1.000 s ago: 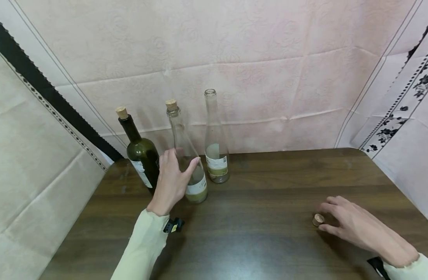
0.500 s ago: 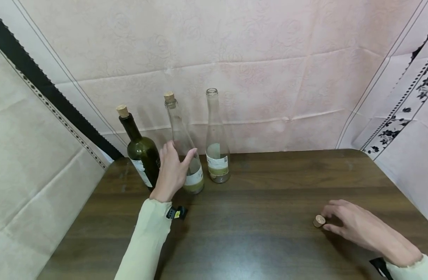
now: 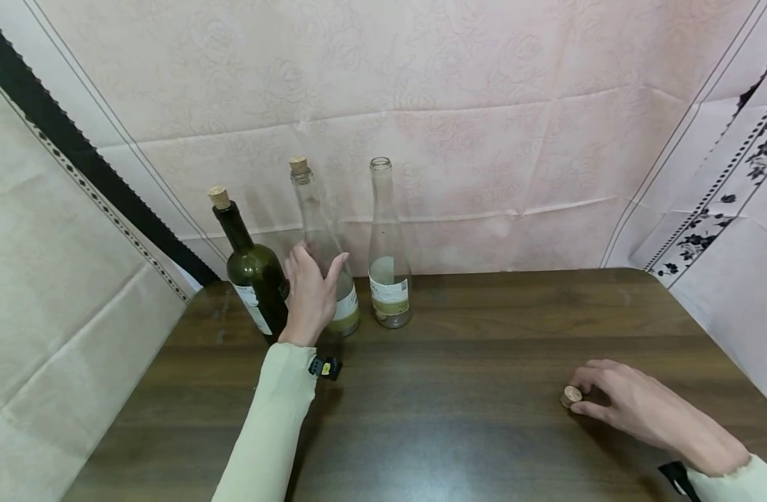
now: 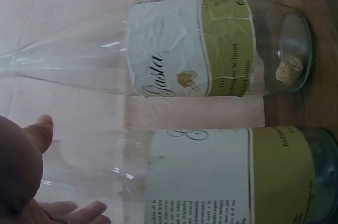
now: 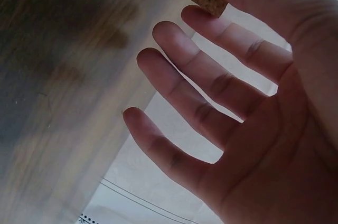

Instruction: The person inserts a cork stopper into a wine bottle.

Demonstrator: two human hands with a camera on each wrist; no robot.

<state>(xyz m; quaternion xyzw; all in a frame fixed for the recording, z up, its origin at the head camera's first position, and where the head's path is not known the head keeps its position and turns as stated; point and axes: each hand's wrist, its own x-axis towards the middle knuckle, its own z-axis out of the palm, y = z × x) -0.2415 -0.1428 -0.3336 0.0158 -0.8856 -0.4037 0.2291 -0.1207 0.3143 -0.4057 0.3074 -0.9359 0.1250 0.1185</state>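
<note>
My left hand (image 3: 311, 296) grips the side of a clear glass bottle (image 3: 321, 230) with a cork (image 3: 298, 165) in its mouth. Its thumb (image 4: 39, 134) shows beside the glass in the left wrist view. Just right of it stands an uncorked clear bottle (image 3: 390, 237); through the glass near its base, a small cork piece (image 4: 289, 70) shows. A green wine bottle (image 3: 254, 272), also corked, is left of the hand. At the right of the table, my right hand (image 3: 634, 404) pinches a loose cork (image 3: 570, 396) between thumb and index finger; the other fingers are extended.
The brown wooden table (image 3: 446, 404) ends at a pale patterned cloth (image 3: 471, 139) hung behind it. Another cloth (image 3: 63, 293) hangs on the left, and one with a black floral border (image 3: 697, 237) on the right.
My left hand and the corked clear bottle have moved back and slightly left, nearer the cloth. The right hand has stayed by the loose cork with only slight finger motion.
</note>
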